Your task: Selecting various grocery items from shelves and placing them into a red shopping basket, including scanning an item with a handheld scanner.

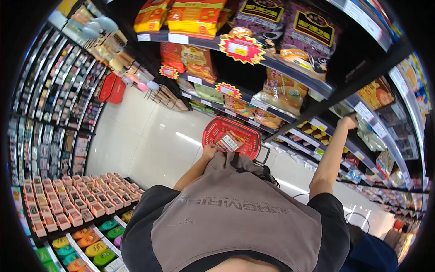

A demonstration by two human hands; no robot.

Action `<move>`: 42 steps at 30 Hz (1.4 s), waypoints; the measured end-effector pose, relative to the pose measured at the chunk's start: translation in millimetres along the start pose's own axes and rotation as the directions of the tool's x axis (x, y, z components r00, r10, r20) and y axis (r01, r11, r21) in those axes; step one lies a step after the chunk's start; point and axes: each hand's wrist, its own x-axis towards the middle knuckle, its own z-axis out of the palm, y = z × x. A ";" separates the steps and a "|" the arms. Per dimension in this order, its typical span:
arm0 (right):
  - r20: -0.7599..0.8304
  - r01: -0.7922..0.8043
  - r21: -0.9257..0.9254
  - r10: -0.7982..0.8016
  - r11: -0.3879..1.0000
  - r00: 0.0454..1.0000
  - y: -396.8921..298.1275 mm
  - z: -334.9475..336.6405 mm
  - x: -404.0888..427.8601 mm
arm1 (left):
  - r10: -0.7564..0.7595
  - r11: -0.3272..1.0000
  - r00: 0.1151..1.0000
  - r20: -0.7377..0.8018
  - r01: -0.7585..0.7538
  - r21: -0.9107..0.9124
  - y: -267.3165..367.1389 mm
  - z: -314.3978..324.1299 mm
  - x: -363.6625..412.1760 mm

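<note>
My left hand [210, 150] is at the near left rim of a red plastic shopping basket [253, 131], its fingers curled; whether it grips the rim is hard to tell. A flat packaged item [231, 141] with a printed label lies in the basket. My right arm is stretched out to the right, and my right hand [348, 121] reaches into a shelf of packaged snacks, beside a pale green bag [342, 110]. Its fingertips are partly hidden at the shelf edge. More pale packets [372, 137] lie just below that hand.
Shelves of bagged food [195, 17] with price tags run along the front and right. A black shelf upright [365, 73] slants between bays. Racks of small goods [64, 78], a red basket [112, 89] and a display of boxed items [78, 200] are at left. Dark blue fabric [372, 253] shows lower right.
</note>
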 end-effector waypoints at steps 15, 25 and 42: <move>0.922 0.165 -0.210 0.140 0.964 0.360 6.8 -97.0 -398.8 | 0.527 0.513 0.327 -0.784 -0.858 -0.013 377.0 -329.3 96.3; 0.887 0.509 -0.393 0.462 0.766 -0.010 -9.3 -30.4 -480.6 | 0.591 0.804 0.571 -0.570 -0.478 0.355 418.4 -342.6 185.7; 0.547 0.134 -0.817 0.682 0.561 0.485 187.1 -122.3 -499.3 | 0.570 -0.236 0.822 -0.018 0.142 -0.961 392.6 -343.3 161.5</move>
